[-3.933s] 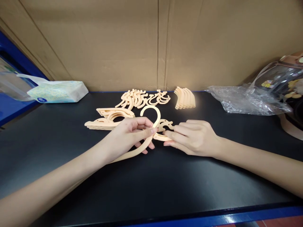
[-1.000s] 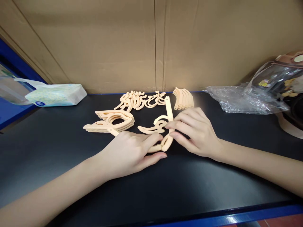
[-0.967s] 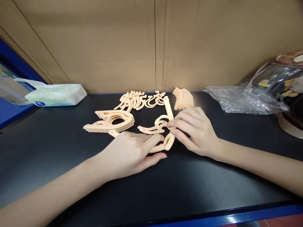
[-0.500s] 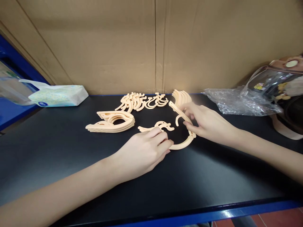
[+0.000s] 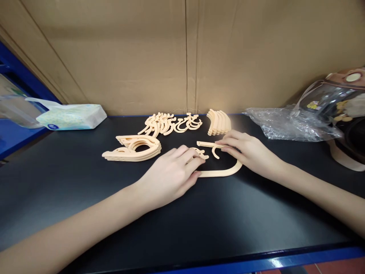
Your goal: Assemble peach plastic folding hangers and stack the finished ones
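Note:
A beige plastic folding hanger [image 5: 221, 173] lies between my hands, its long curved arm bent round at the right. My left hand [image 5: 176, 169] pinches the left end of that lower arm. Fingers of my right hand [image 5: 239, 146] are closed on the upper arm [image 5: 205, 144], whose free end points left. Below that arm juts a small curved hook [image 5: 216, 153]. Partly hidden behind my left fingers is another small beige curved piece [image 5: 202, 154] with holes. Left of my left hand rests a stack of folded beige hangers [image 5: 131, 154].
At the back lie a pile of loose beige hooks [image 5: 162, 123] and a row of curved hanger arms [image 5: 219, 121]. A tissue pack [image 5: 72, 116] is at the left. Crumpled clear plastic [image 5: 288, 123] and a transparent bag [image 5: 322, 99] sit at the right, on the black table [image 5: 182, 232].
The hanger's upper arm has swung down and left, now nearly level above the lower arm. My right hand has moved slightly right with it; my left hand has shifted slightly left.

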Demonstrator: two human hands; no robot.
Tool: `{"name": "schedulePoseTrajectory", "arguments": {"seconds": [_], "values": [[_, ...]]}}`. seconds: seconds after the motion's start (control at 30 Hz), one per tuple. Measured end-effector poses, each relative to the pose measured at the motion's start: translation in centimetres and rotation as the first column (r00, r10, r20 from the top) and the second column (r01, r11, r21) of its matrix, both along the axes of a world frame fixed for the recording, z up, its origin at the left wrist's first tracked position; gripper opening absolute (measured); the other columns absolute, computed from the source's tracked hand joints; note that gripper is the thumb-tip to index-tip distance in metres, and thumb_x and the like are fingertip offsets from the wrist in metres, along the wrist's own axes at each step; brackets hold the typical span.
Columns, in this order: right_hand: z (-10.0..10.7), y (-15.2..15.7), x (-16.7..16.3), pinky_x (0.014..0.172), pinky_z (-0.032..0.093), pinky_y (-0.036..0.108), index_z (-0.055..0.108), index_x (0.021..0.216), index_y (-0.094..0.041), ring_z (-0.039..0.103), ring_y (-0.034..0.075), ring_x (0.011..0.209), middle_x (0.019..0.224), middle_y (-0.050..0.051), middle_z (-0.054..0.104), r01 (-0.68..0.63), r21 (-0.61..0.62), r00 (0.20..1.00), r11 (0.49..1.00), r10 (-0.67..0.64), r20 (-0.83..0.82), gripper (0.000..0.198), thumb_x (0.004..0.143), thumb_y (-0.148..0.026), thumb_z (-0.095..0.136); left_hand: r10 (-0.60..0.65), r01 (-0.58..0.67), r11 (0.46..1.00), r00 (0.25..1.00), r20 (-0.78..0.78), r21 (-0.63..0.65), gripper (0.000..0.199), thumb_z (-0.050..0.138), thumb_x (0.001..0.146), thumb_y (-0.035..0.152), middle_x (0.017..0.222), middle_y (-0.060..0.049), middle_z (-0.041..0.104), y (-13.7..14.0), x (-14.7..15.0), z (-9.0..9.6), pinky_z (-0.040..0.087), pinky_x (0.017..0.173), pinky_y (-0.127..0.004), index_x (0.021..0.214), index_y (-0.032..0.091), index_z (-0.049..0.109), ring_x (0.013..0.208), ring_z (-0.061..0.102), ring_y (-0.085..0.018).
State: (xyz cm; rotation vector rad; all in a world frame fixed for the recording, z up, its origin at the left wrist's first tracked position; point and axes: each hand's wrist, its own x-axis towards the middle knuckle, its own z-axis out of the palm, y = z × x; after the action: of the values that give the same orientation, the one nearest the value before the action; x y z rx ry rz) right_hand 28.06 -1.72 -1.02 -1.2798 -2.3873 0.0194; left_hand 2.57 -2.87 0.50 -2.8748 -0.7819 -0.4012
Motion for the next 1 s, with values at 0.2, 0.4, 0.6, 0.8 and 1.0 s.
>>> {"name": "schedulePoseTrajectory", "arguments": {"seconds": [0.2,0.4,0.6,0.8,1.0], "values": [[0.1,0.0,-0.1,0.082,0.046,0.038,0.067,0.109,-0.017,0.061,0.021,0.095,0.1,0.008,0.066,0.001,0.063,0.997,0.998,-0.006,0.079,0.028,0.099,-0.024,0.041,0.045,-0.045,0.999,0.999,-0.019,0.01,0.031,0.041,0.098,0.023,0.121,-0.008,0.062,0.9,-0.8,-0.1,0.043,0.084,-0.038,0.124,0.015,0.057,0.108,0.054,-0.024],[0.9,-2.1,-1.2,0.075,0.044,0.034,0.067,0.101,-0.018,0.058,0.018,0.081,0.093,0.007,0.065,-0.122,0.173,0.99,0.977,0.109,0.084,0.026,0.092,-0.038,0.055,0.055,-0.056,0.998,0.998,-0.025,-0.006,0.03,0.039,0.099,0.021,0.116,-0.007,0.065,1.2,-0.9,-0.5,0.041,0.08,-0.036,0.12,0.016,0.06,0.102,0.056,-0.023],[0.7,-3.6,-2.5,0.075,0.045,0.029,0.06,0.088,-0.018,0.056,0.016,0.083,0.086,0.004,0.06,-0.267,0.034,0.962,0.963,0.264,0.076,0.011,0.092,-0.022,0.051,0.109,-0.095,0.986,0.989,0.102,-0.133,0.025,0.047,0.096,0.022,0.111,-0.006,0.064,1.2,-0.7,-0.7,0.044,0.08,-0.035,0.117,0.018,0.059,0.098,0.054,-0.021],[0.4,-3.3,-2.3,0.06,0.042,0.024,0.046,0.081,-0.021,0.05,0.012,0.064,0.075,0.0,0.053,-0.275,-0.007,0.961,0.961,0.275,0.008,0.01,0.085,-0.012,0.046,0.072,-0.023,0.98,0.968,0.242,-0.2,0.027,0.042,0.094,0.012,0.099,-0.005,0.06,1.0,-0.7,-1.2,0.048,0.077,-0.03,0.117,0.016,0.056,0.089,0.056,-0.017],[0.2,-3.4,-1.9,0.05,0.034,0.023,0.042,0.086,-0.022,0.045,0.01,0.052,0.068,-0.004,0.052,-0.24,-0.03,0.968,0.97,0.241,0.069,0.01,0.086,-0.012,0.043,0.115,-0.062,0.972,0.966,0.23,-0.228,0.023,0.038,0.09,0.012,0.095,-0.004,0.053,0.6,-0.7,-0.6,0.043,0.061,-0.025,0.105,0.016,0.055,0.07,0.053,-0.013]]}}
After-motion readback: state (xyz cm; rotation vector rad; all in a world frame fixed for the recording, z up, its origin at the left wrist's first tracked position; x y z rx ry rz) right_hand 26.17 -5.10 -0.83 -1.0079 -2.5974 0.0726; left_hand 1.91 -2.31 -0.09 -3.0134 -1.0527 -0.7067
